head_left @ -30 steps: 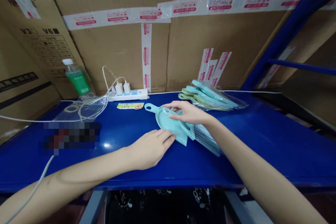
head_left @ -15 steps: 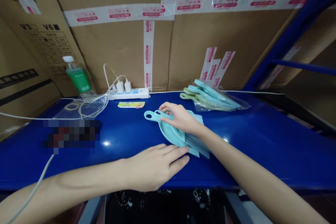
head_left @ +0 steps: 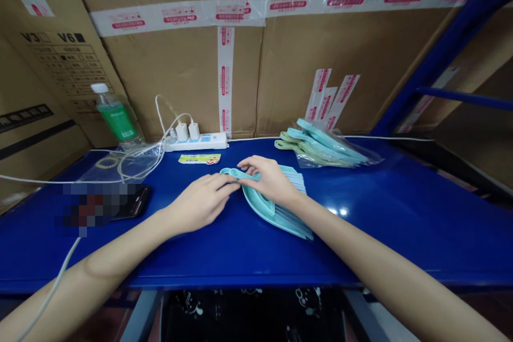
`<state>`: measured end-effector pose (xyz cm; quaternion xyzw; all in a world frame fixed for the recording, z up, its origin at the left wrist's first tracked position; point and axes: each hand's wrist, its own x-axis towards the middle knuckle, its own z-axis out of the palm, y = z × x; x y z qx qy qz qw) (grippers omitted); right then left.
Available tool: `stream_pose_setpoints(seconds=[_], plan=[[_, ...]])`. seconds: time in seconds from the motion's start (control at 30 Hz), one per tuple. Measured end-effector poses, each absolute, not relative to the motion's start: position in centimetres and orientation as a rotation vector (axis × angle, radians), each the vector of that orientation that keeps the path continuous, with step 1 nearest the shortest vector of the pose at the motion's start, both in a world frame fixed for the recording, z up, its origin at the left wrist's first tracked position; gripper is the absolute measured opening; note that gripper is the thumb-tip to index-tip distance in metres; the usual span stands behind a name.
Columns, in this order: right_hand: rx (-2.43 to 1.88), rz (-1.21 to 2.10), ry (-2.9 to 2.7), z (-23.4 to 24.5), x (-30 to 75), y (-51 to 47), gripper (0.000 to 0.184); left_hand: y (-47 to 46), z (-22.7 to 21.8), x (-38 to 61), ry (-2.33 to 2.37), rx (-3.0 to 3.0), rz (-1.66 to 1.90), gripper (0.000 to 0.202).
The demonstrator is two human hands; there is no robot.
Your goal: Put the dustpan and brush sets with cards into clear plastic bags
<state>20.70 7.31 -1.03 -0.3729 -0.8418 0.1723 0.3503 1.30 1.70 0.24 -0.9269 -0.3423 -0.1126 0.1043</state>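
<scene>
From my remote seat I have a dustpan (head_left: 254,209) of smooth, pale aqua plastic on the glossy blue tabletop (head_left: 401,224), its curved rim bulging toward 6 o'clock. A matching brush (head_left: 288,215) lies nested on it, fine straight bristles fanning out toward 4 o'clock, and the rounded handle ends of both point to 10 o'clock. My right hand (head_left: 272,180) is closed over the brush near its handle, thumb on the near side, fingers curled to the far side; I cannot tell whether it also has hold of the dustpan. My left hand (head_left: 202,200) comes in from 9 o'clock, fingertips bunched at the handle ends and meeting the right thumb; whether they pinch anything is hidden from me. At 2 o'clock a crinkled clear plastic bag (head_left: 334,152) holds aqua and sage-green pieces with looped handles. Around 10 o'clock lie a flat, shiny yellow-green label (head_left: 199,158), a hard white power strip (head_left: 200,141) with blocky adapters (head_left: 187,131), and a translucent bottle (head_left: 118,123) with a green wrap. At 9 o'clock a dark, flat phone (head_left: 136,203) is partly blurred out. Matte brown corrugated cardboard (head_left: 160,69) rises at 12 o'clock, banded with slick printed tape (head_left: 296,2).
</scene>
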Motion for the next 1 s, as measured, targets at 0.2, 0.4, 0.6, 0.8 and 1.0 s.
stream_pose_setpoints(seconds=[0.2,0.4,0.6,0.8,1.0], plan=[[-0.927,0.389,-2.333,-0.2,22.1,7.2,0.027,3.2,-0.9,0.0,-1.220,-2.617,-0.417,0.040],[-1.308,0.538,-2.729,0.5,25.3,7.0,0.089,3.1,-1.4,0.0,-1.279,-2.669,-0.358,0.045],[-1.309,0.579,-2.796,0.1,25.3,7.1,0.090,3.0,-1.4,0.0,-1.326,-2.757,-0.424,0.046],[-1.343,0.613,-2.804,0.4,24.6,6.8,0.090,2.6,-1.3,-0.1,-1.426,-2.804,-0.544,0.044],[-1.224,0.624,-2.809,0.2,24.5,6.9,0.086,2.6,-0.6,0.1,-1.449,-2.862,-0.734,0.033]])
